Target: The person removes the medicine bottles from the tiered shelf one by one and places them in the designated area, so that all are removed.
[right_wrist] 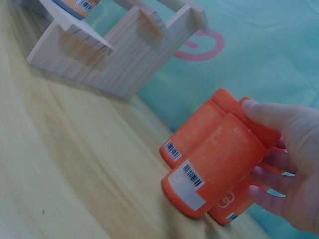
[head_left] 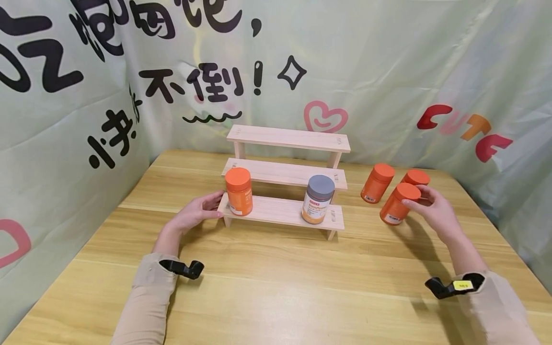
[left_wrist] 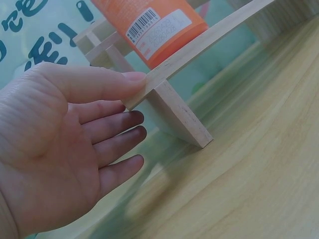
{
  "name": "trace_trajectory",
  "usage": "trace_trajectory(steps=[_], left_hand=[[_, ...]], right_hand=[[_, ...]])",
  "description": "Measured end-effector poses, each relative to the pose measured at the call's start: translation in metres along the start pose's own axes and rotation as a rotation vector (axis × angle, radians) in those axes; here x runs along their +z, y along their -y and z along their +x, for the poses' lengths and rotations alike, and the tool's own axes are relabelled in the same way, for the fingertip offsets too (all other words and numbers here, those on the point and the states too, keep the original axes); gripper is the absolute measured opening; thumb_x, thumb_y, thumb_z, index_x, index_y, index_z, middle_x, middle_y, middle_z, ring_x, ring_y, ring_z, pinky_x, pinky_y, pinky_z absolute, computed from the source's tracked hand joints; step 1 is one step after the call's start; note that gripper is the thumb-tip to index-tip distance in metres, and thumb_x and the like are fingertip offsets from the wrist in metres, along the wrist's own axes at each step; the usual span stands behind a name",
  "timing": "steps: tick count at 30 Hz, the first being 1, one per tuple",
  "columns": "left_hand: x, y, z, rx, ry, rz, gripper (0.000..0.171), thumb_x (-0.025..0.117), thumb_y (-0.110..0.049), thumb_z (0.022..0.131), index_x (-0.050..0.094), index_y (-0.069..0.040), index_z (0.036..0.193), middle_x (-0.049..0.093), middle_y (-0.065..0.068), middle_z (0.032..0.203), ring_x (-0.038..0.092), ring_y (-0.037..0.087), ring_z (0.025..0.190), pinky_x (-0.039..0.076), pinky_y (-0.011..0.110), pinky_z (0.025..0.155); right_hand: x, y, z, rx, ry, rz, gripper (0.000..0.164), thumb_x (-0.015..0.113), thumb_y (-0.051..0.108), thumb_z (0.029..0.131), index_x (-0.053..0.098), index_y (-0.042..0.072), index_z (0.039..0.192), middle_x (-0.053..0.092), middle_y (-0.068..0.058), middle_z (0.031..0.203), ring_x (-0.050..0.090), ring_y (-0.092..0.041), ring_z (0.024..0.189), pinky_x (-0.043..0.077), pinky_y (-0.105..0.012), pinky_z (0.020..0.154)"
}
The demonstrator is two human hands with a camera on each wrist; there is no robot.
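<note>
A three-step wooden display stand stands on the table. My left hand pinches the left end of its lowest step; in the left wrist view the thumb lies along the board's corner and the other fingers sit below, partly spread. An orange bottle stands at that end of the step, and a grey-capped bottle stands near the right end. On the right, my right hand grips another orange bottle by its cap, thumb on the near side. Whether this bottle touches the table cannot be told.
Two more orange bottles, one upright and one partly hidden, stand just behind the gripped one. A printed cloth hangs behind and left of the wooden table. Each wrist carries a black camera mount.
</note>
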State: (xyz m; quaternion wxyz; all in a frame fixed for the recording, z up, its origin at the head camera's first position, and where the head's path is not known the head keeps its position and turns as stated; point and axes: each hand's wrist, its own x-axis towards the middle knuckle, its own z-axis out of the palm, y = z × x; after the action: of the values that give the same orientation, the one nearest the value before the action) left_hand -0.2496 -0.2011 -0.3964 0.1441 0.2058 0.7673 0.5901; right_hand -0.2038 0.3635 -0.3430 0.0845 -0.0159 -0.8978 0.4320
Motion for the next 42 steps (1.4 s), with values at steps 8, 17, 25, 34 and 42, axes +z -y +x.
trace_trajectory(steps=[8, 17, 25, 34, 42], left_hand=[[0.0, 0.0, 0.001, -0.003, -0.001, -0.001, 0.074, 0.062, -0.007, 0.086, 0.018, 0.008, 0.144, 0.018, 0.025, 0.149, 0.021, 0.039, 0.135, 0.017, 0.049, 0.11], [0.0, -0.002, 0.0, -0.009, -0.004, 0.012, 0.075, 0.062, -0.009, 0.085, 0.018, 0.007, 0.144, 0.019, 0.024, 0.149, 0.021, 0.038, 0.135, 0.017, 0.048, 0.11], [-0.001, -0.001, 0.0, -0.023, -0.007, 0.011, 0.076, 0.063, -0.01, 0.085, 0.018, 0.006, 0.145, 0.019, 0.023, 0.15, 0.021, 0.038, 0.135, 0.018, 0.049, 0.11], [0.0, -0.002, -0.001, -0.026, -0.006, 0.011, 0.075, 0.062, -0.008, 0.086, 0.017, 0.007, 0.144, 0.017, 0.024, 0.149, 0.02, 0.039, 0.135, 0.017, 0.049, 0.11], [0.0, -0.004, 0.0, -0.02, -0.005, 0.022, 0.075, 0.062, -0.009, 0.086, 0.018, 0.007, 0.144, 0.019, 0.025, 0.149, 0.021, 0.039, 0.135, 0.017, 0.049, 0.11]], right_hand=[[-0.01, 0.007, 0.002, -0.014, -0.056, 0.064, 0.065, 0.061, 0.028, 0.09, 0.032, -0.005, 0.139, 0.043, 0.021, 0.104, 0.043, 0.011, 0.088, 0.038, -0.005, 0.069], [-0.022, 0.027, 0.004, -0.02, -0.098, 0.1, 0.058, 0.063, 0.025, 0.089, 0.039, 0.002, 0.135, 0.05, 0.023, 0.099, 0.048, 0.011, 0.088, 0.038, -0.003, 0.067], [-0.024, 0.048, 0.006, -0.028, -0.068, 0.06, 0.061, 0.06, 0.034, 0.089, 0.036, 0.007, 0.139, 0.05, 0.018, 0.106, 0.048, 0.009, 0.093, 0.038, -0.003, 0.072], [-0.011, 0.071, 0.012, -0.068, 0.006, 0.086, 0.067, 0.06, 0.032, 0.09, 0.031, 0.004, 0.143, 0.052, 0.012, 0.114, 0.049, 0.008, 0.097, 0.042, -0.004, 0.077], [0.009, 0.092, 0.012, -0.108, 0.08, 0.059, 0.065, 0.059, 0.033, 0.09, 0.033, 0.005, 0.142, 0.05, -0.011, 0.128, 0.048, 0.001, 0.103, 0.04, -0.006, 0.08]])
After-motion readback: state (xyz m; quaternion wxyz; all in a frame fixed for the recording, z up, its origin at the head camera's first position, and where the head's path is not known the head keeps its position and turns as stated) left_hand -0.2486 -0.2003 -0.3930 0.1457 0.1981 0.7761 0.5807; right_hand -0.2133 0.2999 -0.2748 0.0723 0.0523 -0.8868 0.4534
